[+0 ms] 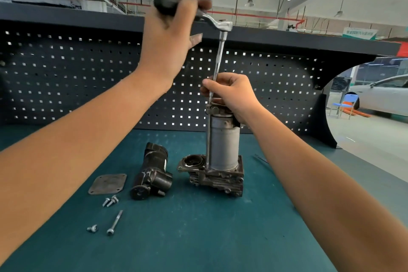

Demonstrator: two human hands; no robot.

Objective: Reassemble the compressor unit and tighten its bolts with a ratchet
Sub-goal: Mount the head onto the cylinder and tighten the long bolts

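The compressor unit (223, 146) stands upright on the teal mat, a grey cylinder on a dark cast base. A ratchet (217, 23) with a long extension bar (218, 62) reaches down to a bolt at the cylinder's top left. My left hand (170, 35) grips the ratchet's black handle high above the unit. My right hand (231, 95) pinches the lower part of the extension bar and rests on the top of the cylinder. Left of the unit lie a black motor part (152, 174) and a flat square cover plate (108, 184).
Loose bolts lie near the plate: two short ones (111, 201), one long bolt (114, 223) and a small one (92, 228). A dark pegboard (66, 77) backs the bench. The bench edge runs down the right side, with a workshop floor and a white car (382, 95) beyond.
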